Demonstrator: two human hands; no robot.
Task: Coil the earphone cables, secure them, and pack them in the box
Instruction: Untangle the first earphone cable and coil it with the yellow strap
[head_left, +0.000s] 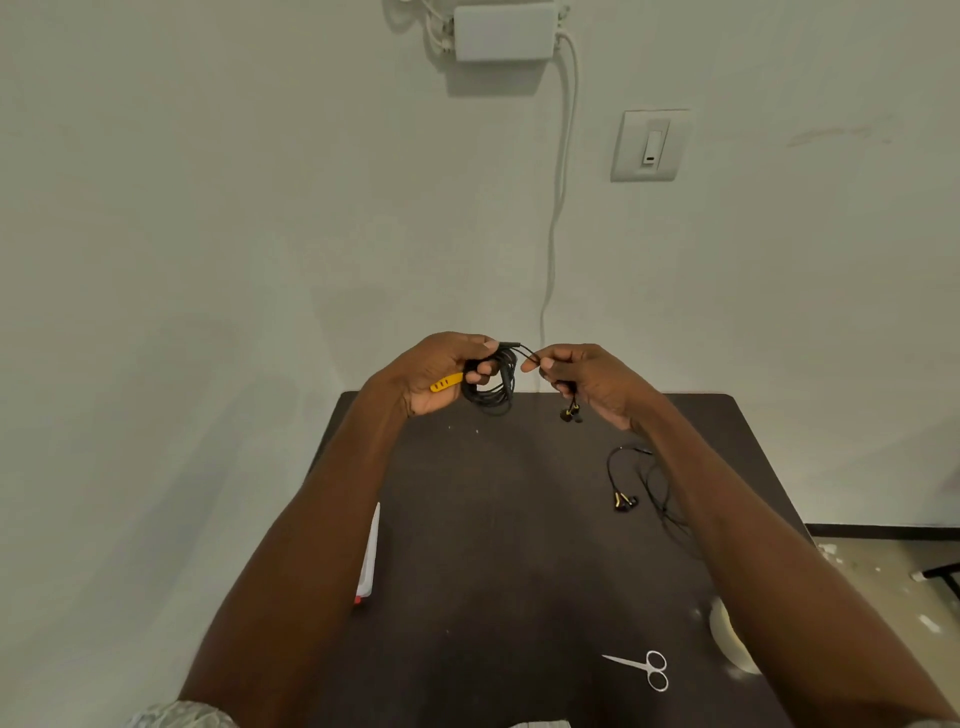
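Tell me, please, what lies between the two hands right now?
In the head view, a short black cable strand spans the gap from the coil in the left hand to the right hand.

No text, label, brand, number or sign could be read anywhere in the head view.
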